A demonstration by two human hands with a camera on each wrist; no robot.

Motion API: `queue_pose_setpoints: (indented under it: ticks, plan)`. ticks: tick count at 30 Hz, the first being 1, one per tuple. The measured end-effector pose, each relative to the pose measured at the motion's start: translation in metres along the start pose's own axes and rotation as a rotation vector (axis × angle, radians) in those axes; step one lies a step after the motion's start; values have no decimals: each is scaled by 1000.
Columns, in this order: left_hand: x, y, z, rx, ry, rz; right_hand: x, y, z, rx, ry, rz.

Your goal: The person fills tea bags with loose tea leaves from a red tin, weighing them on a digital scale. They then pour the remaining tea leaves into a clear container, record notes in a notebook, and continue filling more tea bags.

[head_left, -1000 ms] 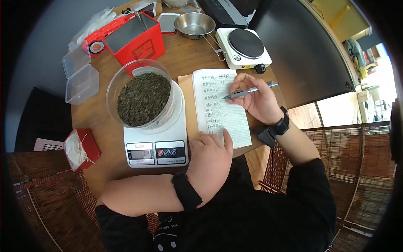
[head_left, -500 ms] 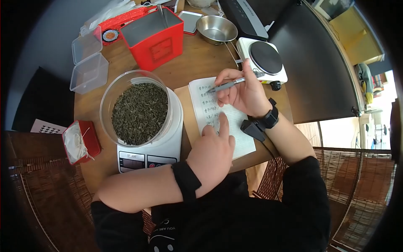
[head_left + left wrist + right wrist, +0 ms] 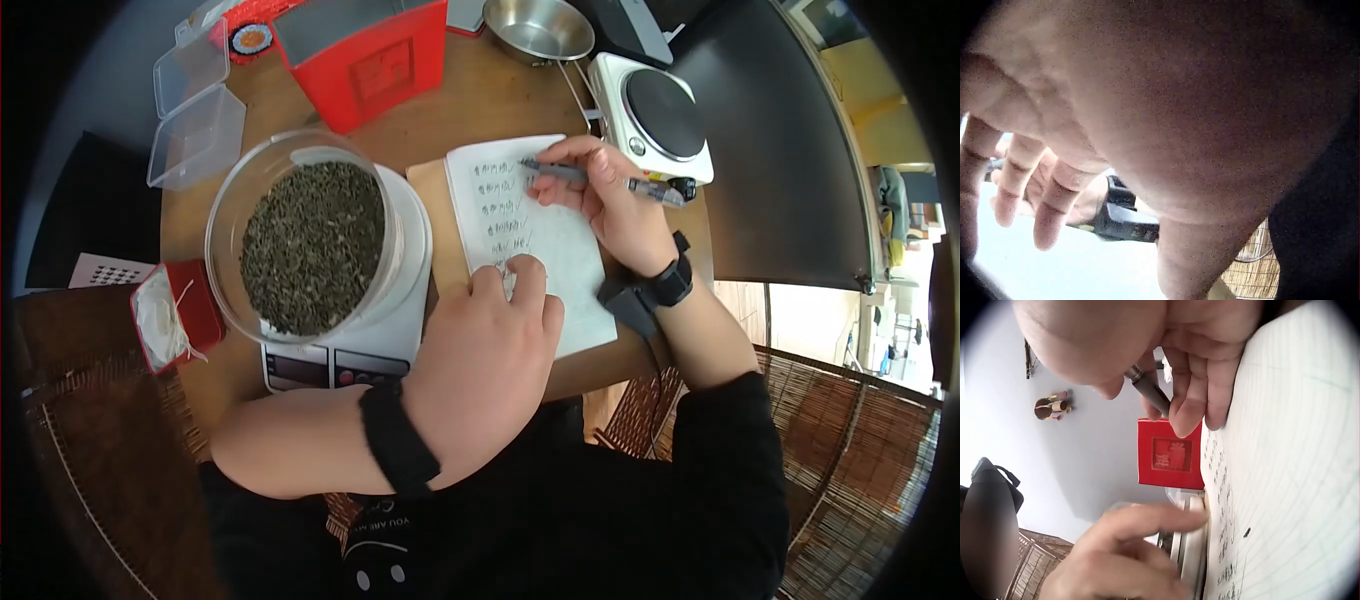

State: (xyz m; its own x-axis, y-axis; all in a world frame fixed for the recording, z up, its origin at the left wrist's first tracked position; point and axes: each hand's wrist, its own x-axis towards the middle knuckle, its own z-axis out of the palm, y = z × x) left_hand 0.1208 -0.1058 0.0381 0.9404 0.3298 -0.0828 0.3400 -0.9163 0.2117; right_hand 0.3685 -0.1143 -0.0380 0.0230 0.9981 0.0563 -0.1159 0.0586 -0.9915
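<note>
The right hand's (image 3: 625,220) thumb and fingers pinch a grey pen (image 3: 563,172), which slants over the upper part of an open notebook (image 3: 570,270), near the handwritten lines; whether its tip touches the paper I cannot tell. The left hand (image 3: 485,355) holds nothing, its fingers slightly apart and gently bent — the fingertips at the lower written lines. The notebook lies on the wooden table (image 3: 500,100), a brown sheet (image 3: 430,190) showing along its left edge. Just beside that is a white kitchen scale (image 3: 405,325), bearing a clear round tub (image 3: 222,215) of dried dark-green leaves (image 3: 315,245). Beyond the tub stand a red container (image 3: 385,75) and an open clear box (image 3: 200,140); beyond the notebook — a metal pan (image 3: 540,35) and a white hot plate (image 3: 625,95). A smaller red box (image 3: 203,300) holding a white bag (image 3: 160,320) sits left of the tub.
</note>
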Motion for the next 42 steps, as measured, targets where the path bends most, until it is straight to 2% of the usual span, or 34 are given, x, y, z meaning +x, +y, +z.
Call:
queue_pose_setpoints:
  ticks: [3,4,5,6,7,9,10,11,13,15,17,22,26,28,34,37,39,41,42]
  plan:
    - [-17,2,-11,-26,-55,68,-2,2,-9,-35,-79,-48]
    - [-25,3,-8,-16,8,85,-5,0,-10,-28,-81,-50]
    - [-33,3,-5,-2,74,98,-4,-7,-12,-177,-99,-49]
    - [-42,2,0,0,81,84,-4,-13,-13,-326,-115,-46]
    - [-50,0,-2,20,0,57,-5,-19,-11,-317,-120,-52]
    - [-62,-9,5,17,-22,5,-9,-29,-8,-540,-180,-139]
    - [-66,-12,8,41,-74,6,-9,-29,-9,-565,-224,-163]
    - [-67,-14,10,44,-76,5,-9,-28,-10,-562,-223,-166]
    - [-67,-15,13,41,-56,-20,-10,-26,-10,-662,-345,-280]
    - [-65,-21,12,77,-48,15,-12,-26,-8,-694,-361,-275]
    - [-60,-27,16,45,-2,-25,-15,-26,-6,-757,-392,-256]
    - [-64,-33,-3,-67,-99,13,-16,-26,-7,-784,-394,-286]
    - [-77,-36,6,69,-95,90,-15,-25,-8,-792,-392,-315]
    - [-76,-41,10,114,-41,121,-15,-26,-7,-791,-390,-301]
    - [-64,-46,10,79,4,62,-18,-32,-3,-797,-400,-266]
    - [-57,-23,10,129,54,-3,-22,-38,5,-778,-433,-254]
    - [-50,-3,19,98,75,52,-22,-40,12,-858,-432,-210]
    - [-36,15,23,-13,-39,120,-24,-41,15,-854,-432,-210]
    - [-30,21,33,3,32,164,-24,-41,16,-866,-429,-215]
